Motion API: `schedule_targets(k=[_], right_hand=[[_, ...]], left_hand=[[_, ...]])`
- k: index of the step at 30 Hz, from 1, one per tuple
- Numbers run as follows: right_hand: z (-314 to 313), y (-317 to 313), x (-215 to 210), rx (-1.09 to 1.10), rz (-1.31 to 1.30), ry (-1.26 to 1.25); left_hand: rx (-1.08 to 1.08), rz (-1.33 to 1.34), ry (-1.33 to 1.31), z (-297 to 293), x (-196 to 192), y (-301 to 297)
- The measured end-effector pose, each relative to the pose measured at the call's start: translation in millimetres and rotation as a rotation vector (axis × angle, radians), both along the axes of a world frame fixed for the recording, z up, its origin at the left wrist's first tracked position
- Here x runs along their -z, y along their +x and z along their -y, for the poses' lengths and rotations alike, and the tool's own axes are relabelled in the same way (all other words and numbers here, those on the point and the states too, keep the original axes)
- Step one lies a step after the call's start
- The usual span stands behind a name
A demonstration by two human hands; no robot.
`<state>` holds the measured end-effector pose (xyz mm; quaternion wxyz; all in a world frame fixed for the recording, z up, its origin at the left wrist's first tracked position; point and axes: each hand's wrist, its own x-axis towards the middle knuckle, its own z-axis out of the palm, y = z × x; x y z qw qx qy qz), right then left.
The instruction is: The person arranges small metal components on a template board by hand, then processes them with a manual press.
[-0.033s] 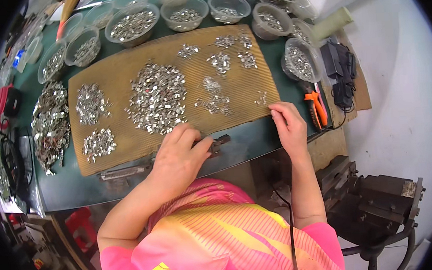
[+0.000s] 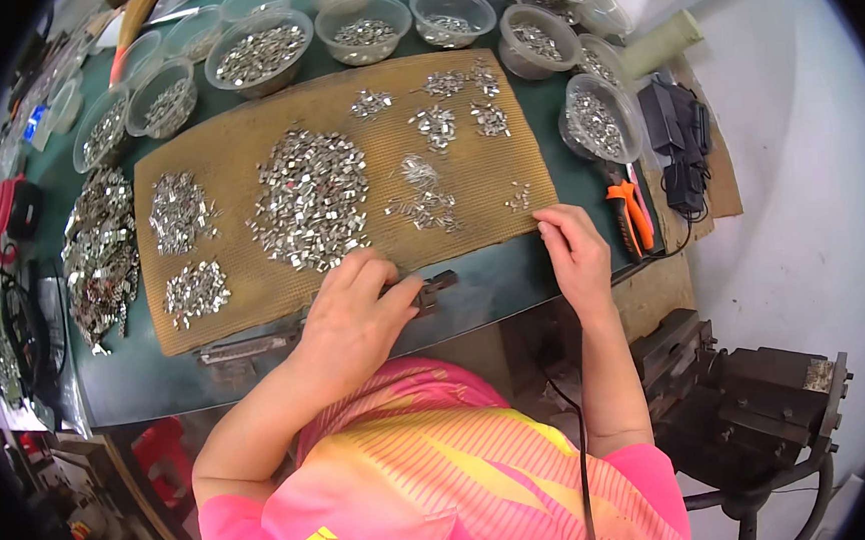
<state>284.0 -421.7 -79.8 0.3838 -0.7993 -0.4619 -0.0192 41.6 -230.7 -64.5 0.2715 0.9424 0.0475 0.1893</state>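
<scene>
At the mat's front edge my left hand [image 2: 357, 305] is closed, its fingers curled down and its thumb beside a dark metal jig [image 2: 436, 288]. Its fingertips are hidden, so what they hold cannot be made out. Just beyond lies a large heap of small silvery metal pieces [image 2: 313, 198]. My right hand [image 2: 576, 252] rests by the mat's front right corner, thumb and fingers pressed together; anything between them is too small to tell. A few tiny pieces [image 2: 518, 197] are scattered close to those fingertips. Both hands are over a ribbed tan mat [image 2: 232, 128] or its edge.
Clear plastic bowls of metal pieces, such as this bowl [image 2: 259, 53], line the back and right. Orange-handled pliers [image 2: 632, 218] lie right of my right hand, near a black power adapter [image 2: 685, 184]. A tangled silvery pile [image 2: 100, 253] lies left of the mat.
</scene>
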Motion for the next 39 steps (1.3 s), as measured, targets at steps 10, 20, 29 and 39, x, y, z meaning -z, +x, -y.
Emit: schedule_targets(k=[10, 20, 29, 39], right_hand=[[-9, -2, 3, -0.014, 0.169, -0.04], [-21, -4, 3, 0.088, 0.146, -0.037], [-23, 2, 1, 0.102, 0.043, -0.123], [-10, 6, -8, -0.001, -0.152, -0.033]], left_hand=[[0.192, 0.042, 0.175, -23, -32, 67], [0.265, 0.023, 0.112, -25, 11, 154], [0.252, -0.019, -0.029, -31, 7, 160], [0.229, 0.07, 0.105, -17, 17, 166]])
